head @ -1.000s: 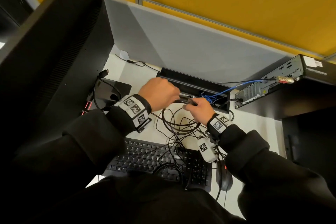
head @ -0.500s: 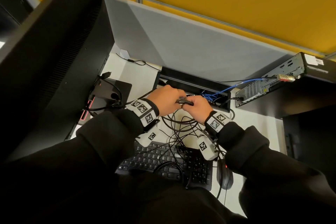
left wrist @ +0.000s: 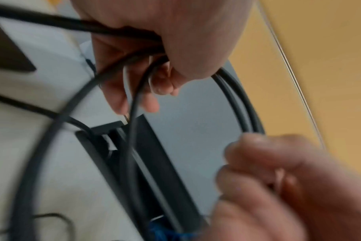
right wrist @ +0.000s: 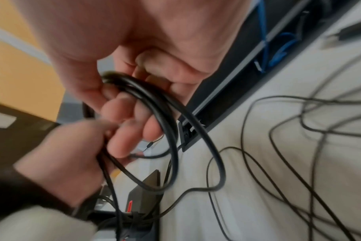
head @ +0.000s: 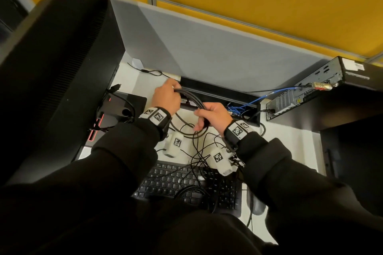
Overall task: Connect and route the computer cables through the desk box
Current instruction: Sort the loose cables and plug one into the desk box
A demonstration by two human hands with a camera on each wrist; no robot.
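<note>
Both hands hold a bundle of thick black cables [head: 191, 99] just above the open black desk box [head: 219, 91] at the back of the desk. My left hand [head: 166, 97] grips the bundle near the box's left end, fingers curled round it [left wrist: 134, 37]. My right hand [head: 211, 115] grips the same cables further right, looped through its fingers [right wrist: 167, 112]. The cables arc between the hands [left wrist: 243, 101]. One strand drops into the desk box [left wrist: 161, 163]. Blue network cable [head: 275, 92] runs from the box to the small computer [head: 306, 93].
A large black monitor [head: 58, 72] stands at the left, with its base and plugged leads [head: 116, 109]. A keyboard [head: 186, 188] and mouse [head: 257, 205] lie near me under a tangle of thin black wires [head: 203, 151]. A grey partition [head: 207, 47] backs the desk.
My left hand has moved left and back, away from the right hand, drawing the cable bundle out between them. Half a second ago the hands were nearly touching.
</note>
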